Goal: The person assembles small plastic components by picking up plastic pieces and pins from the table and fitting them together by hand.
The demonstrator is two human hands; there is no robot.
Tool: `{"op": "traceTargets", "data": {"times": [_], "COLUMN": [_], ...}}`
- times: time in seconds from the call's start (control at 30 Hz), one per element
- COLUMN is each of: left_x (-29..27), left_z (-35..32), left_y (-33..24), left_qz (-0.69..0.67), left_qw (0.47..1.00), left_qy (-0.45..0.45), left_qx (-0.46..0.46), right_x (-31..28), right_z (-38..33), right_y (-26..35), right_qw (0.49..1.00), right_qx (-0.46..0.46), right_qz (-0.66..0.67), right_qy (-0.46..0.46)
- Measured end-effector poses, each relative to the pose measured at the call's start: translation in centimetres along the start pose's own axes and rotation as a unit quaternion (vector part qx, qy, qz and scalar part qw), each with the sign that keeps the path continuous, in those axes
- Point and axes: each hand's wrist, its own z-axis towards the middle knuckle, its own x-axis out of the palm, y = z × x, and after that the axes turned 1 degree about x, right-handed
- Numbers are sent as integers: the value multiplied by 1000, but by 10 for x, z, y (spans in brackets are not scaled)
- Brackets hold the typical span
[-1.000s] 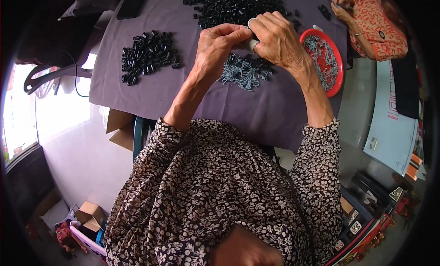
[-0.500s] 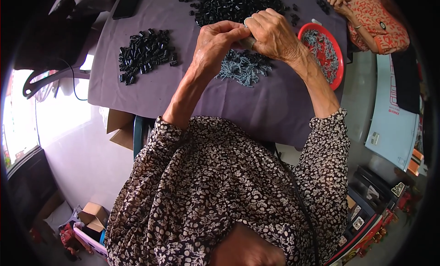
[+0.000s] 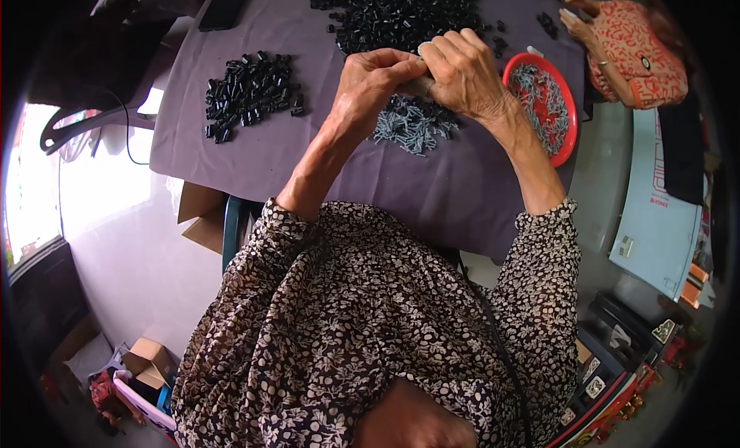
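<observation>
My left hand [image 3: 368,84] and my right hand [image 3: 465,76] meet over the table, fingertips pinched together. Whatever they hold between them is too small and covered to make out. A whitish band or cap shows at a fingertip of the right hand. Just below the hands lies a heap of small grey screw-like pins [image 3: 415,130]. Beyond them spreads a large heap of small black plastic pieces [image 3: 397,18]. Left of my left hand sits a smaller heap of the same black pieces [image 3: 250,95]. Beside my right wrist stands a red dish [image 3: 572,136] with more grey pins.
A purple-grey cloth [image 3: 308,170] covers the table. At its far left lies a dark flat object [image 3: 225,7]. Another person in an orange patterned top [image 3: 636,51] works at the far right, hands near a few black pieces [image 3: 547,24]. A cardboard box [image 3: 202,217] stands below the left edge.
Both hands stay pinched together and shift only slightly. The whole view has moved a little, so the table things sit lower. The other person's hands have shifted.
</observation>
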Motion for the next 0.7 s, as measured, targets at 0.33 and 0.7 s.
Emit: {"op": "traceTargets", "data": {"times": [0.33, 0.7], "left_x": [-4, -9], "left_z": [-1, 0], "left_y": [-8, -11], "left_qz": [75, 50], "left_qw": [997, 998], "left_qy": [31, 31], "left_qx": [2, 4], "right_x": [5, 8], "right_z": [0, 13], "right_y": [-2, -9], "right_qw": [1000, 998], "right_qx": [-10, -59], "right_qz": [3, 9], "right_qy": [11, 21]}}
